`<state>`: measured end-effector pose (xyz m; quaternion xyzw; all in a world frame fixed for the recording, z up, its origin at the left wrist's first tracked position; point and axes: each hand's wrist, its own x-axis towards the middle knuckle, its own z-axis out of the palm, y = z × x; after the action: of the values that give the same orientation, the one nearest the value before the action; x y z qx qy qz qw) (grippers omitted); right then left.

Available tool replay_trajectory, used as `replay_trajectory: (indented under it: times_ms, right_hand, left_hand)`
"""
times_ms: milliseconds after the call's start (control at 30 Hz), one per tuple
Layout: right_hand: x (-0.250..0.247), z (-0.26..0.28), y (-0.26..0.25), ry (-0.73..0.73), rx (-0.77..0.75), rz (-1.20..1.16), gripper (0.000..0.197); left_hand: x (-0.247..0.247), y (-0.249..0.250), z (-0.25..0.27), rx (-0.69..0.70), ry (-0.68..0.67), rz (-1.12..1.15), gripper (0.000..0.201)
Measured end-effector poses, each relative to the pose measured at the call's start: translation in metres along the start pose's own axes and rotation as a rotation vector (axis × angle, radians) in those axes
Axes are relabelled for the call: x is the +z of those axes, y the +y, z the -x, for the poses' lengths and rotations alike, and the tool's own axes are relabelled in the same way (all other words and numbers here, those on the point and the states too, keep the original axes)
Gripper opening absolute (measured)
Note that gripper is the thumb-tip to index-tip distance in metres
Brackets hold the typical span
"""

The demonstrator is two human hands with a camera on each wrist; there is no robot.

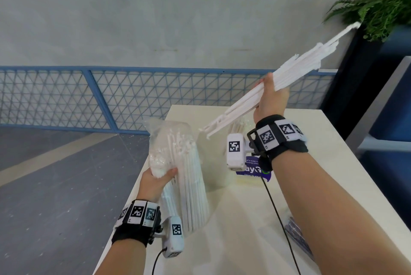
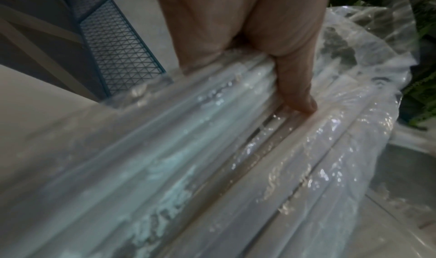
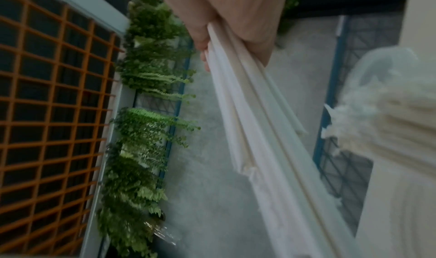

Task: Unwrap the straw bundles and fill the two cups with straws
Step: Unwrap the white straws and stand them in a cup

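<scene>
My left hand grips a clear plastic bag of white paper-wrapped straws near its open top, standing upright at the table's left edge. In the left wrist view the thumb presses on the plastic bag. My right hand is raised above the table and grips a handful of white straws that slant from lower left to upper right. The right wrist view shows those straws running from the fist, with the bag at the right. A cup is partly hidden behind my right wrist camera.
The cream table holds a purple-and-white printed label under my right wrist and a dark object near its right edge. A blue mesh fence runs behind. A fern planter stands at the back right.
</scene>
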<state>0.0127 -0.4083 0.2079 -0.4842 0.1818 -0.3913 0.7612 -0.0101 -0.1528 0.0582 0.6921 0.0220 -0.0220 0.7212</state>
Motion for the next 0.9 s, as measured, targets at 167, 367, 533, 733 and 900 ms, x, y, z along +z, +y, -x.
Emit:
replay_trajectory:
  times_ms: [167,367,533,733,900]
  right_hand:
    - [0.003,0.006,0.012,-0.128,-0.169,0.199,0.014]
    - [0.000,0.031,0.064,-0.332,-0.102,0.431,0.035]
    - [-0.005,0.034,0.087,-0.359,-0.045,0.557,0.028]
    - [-0.007,0.036,0.092,-0.396,-0.020,0.515,0.021]
    - [-0.012,0.055,0.082,-0.361,-0.427,0.708,0.069]
  left_hand:
    - [0.000,-0.004,-0.001,0.004,-0.039,-0.012,0.019]
    - [-0.001,-0.008,0.001,0.006,-0.069,-0.033,0.019]
    - [-0.002,-0.008,0.006,0.004,-0.076,-0.024,0.019]
    - [-0.002,-0.008,0.006,0.000,-0.073,-0.007,0.019]
    - [-0.002,-0.008,0.009,0.011,-0.063,-0.004,0.017]
